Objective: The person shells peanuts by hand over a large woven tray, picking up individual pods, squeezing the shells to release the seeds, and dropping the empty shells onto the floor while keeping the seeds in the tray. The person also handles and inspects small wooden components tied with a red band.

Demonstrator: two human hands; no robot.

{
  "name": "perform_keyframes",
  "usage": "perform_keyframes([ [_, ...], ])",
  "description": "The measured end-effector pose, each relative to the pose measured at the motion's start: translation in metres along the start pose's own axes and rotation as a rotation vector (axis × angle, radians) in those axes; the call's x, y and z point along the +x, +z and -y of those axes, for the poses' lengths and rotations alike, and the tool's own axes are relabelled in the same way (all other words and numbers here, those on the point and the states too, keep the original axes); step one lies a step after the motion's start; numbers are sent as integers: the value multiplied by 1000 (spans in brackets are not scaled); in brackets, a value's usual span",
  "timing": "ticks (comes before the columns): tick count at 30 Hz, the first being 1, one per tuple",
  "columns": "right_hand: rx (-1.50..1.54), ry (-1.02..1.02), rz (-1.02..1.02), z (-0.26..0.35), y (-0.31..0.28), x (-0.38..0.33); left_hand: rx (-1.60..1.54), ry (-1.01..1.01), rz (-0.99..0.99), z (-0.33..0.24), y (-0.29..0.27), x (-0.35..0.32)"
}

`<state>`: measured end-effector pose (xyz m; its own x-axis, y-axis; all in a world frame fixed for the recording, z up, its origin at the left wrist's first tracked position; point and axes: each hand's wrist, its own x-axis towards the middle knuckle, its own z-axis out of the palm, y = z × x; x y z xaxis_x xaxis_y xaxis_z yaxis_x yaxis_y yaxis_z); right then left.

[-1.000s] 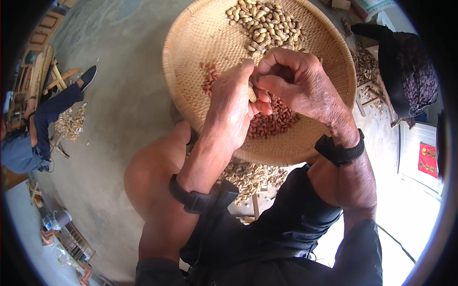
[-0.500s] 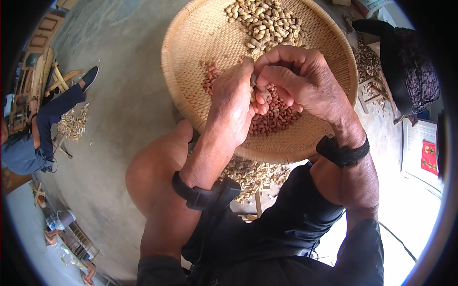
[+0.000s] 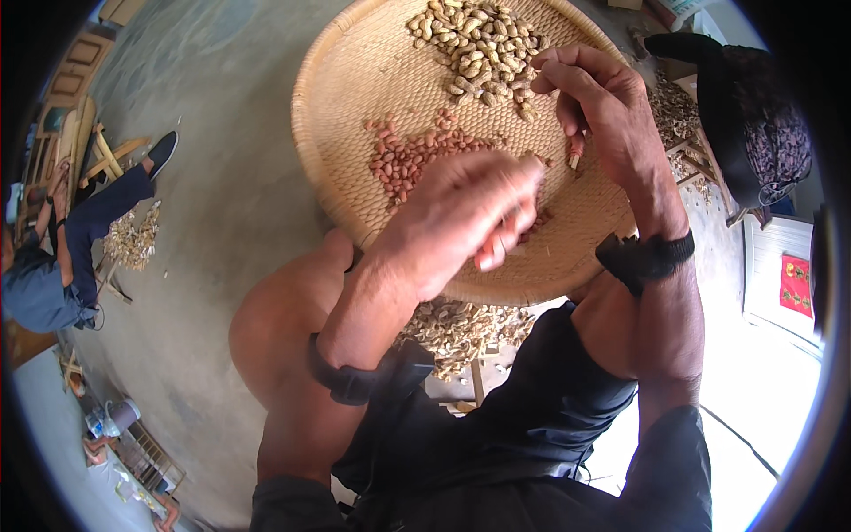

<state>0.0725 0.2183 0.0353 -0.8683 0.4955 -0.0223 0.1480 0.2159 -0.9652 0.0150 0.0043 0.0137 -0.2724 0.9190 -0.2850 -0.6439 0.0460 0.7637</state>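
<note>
A round woven basket (image 3: 324, 62) lies in front of me. Unshelled peanuts (image 3: 479, 49) are heaped at its far side, and shelled reddish peanut kernels (image 3: 403, 160) are spread nearer to me. Over those kernels is my left hand (image 3: 465, 208), blurred by motion, with its fingers curled in; what they hold, if anything, is hidden. My right hand (image 3: 607, 111) is at the right edge of the unshelled heap, thumb and fingers bent inward. A small pale bit (image 3: 574, 161) shows below its curled fingers, too small to name.
Empty peanut shells (image 3: 465, 332) are piled below the basket, between my legs. To the right, a dark bag or garment (image 3: 753, 124) rests on a wooden stool (image 3: 722, 182), with more shells around it. Another person (image 3: 53, 275) sits at the left beside another shell pile (image 3: 133, 235).
My hands have come apart. The right one has moved away toward the unshelled peanuts, and the left has swung right, low over the kernels. More of the kernels shows at the left.
</note>
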Motion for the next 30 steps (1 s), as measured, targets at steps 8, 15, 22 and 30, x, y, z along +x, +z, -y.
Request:
perform_keyframes([
  [8,-521,-54,52,-62,-20,34,533,-30,387,33,27,-22],
  [15,-767,-282,65,-103,-29,43,835,-2,403,65,41,-33],
  [22,-871,-206,110,-117,-17,39,963,7,454,67,42,-36],
  [30,-1021,-128,88,-118,-9,40,660,-118,492,43,41,-29],
])
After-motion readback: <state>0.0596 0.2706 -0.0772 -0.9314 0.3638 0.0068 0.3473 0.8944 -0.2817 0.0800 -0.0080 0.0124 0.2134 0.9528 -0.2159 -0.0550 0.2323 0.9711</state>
